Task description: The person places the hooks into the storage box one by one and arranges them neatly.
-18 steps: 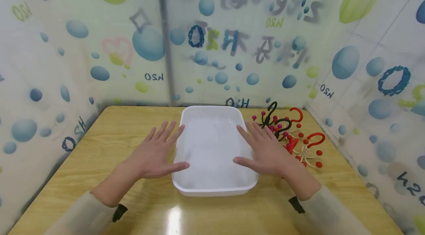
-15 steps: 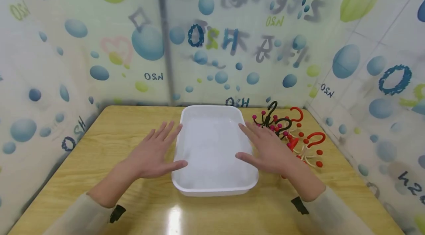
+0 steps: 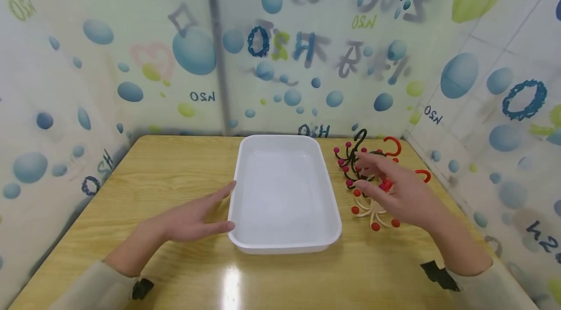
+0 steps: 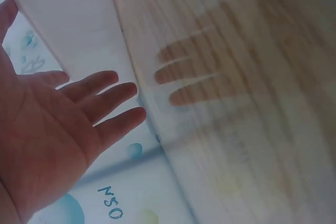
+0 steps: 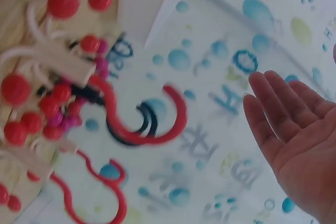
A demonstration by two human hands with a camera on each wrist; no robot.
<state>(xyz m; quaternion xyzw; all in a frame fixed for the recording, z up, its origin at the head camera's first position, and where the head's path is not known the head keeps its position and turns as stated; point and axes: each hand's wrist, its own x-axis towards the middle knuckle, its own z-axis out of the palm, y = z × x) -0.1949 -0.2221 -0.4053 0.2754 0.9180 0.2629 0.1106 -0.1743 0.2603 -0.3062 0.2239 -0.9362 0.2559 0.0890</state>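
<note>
A white rectangular tray [image 3: 285, 193] lies on the wooden table. My left hand [image 3: 193, 217] is beside its left side, thumb and fingertips right at the rim; the left wrist view shows its fingers [image 4: 107, 100] spread and loosely straight. To the right of the tray lies a cluster of hook hangers with several curved, ball-tipped arms. Some are black with magenta balls, like the black hanger [image 3: 352, 156]; others are cream with red balls and red hooks, like the cream hanger [image 3: 373, 210]. My right hand [image 3: 405, 193] hovers over the cluster, fingers loosely bent, holding nothing and partly hiding the hangers.
The wooden table [image 3: 175, 164] reaches back to a patterned wall [image 3: 280, 71] with blue and green dots. Similar side walls [image 3: 491, 154] flank it left and right. A red hook [image 3: 398, 147] sticks up at the table's back right corner.
My right hand has moved right, from over the tray's right rim to above the hangers. My left hand has drawn back to the tray's left rim, and the head view has tilted slightly down.
</note>
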